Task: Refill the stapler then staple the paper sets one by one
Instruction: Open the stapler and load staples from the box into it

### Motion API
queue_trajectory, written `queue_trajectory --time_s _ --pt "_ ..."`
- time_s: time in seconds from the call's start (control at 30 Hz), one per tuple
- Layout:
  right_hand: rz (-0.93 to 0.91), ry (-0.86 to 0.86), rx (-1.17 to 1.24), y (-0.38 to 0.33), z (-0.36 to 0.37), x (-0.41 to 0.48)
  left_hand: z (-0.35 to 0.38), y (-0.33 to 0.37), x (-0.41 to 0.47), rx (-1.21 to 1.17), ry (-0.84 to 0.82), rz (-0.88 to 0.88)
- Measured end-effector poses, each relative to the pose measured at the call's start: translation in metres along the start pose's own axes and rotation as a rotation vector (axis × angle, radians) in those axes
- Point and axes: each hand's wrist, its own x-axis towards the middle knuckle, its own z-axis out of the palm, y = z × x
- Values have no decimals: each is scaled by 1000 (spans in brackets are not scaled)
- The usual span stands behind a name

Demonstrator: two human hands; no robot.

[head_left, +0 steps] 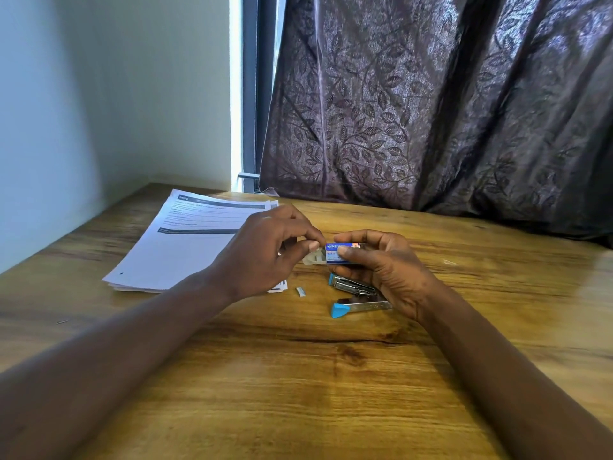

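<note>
Centre of the frame, both hands are busy just above the wooden table (pixel 298 376). The right hand (pixel 388 263) grips a small blue staple box (pixel 340 252), thumb on the near side and fingers curled over the top. A grey inner tray (pixel 313 259) sticks out of the box's left end, and the left hand (pixel 265 247) is right there, thumb and forefinger pinched together at the tray's top edge, the other fingers curled. Whether any staples sit between those fingertips, I cannot tell.

Just below the right hand lies the stapler (pixel 361 307), flat on the table and hinged open, its two metal arms splayed with blue tips pointing left. Its rear end is hidden under the right palm. A short staple strip (pixel 301 291) lies on the wood just left of it.

The paper stack (pixel 185 240) rests at centre left, partly behind the left hand. A dark leaf-patterned curtain (pixel 431 104) fills the upper right.
</note>
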Motion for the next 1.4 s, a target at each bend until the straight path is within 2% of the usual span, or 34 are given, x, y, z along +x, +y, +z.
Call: queue_trajectory --time_s 0.4,0.73,1.07,1.4 --pt "16 -32 -6 -2 0 -3 -3 5 2 138 -129 71" --pt "33 -66 6 -4 0 -4 1 -1 3 93 -102 43" --pt "81 -147 35 -5 -3 -3 13 -12 1 -200 -29 -255" --pt "107 -113 135 -4 -4 -1 5 -13 2 -745 -153 -506"
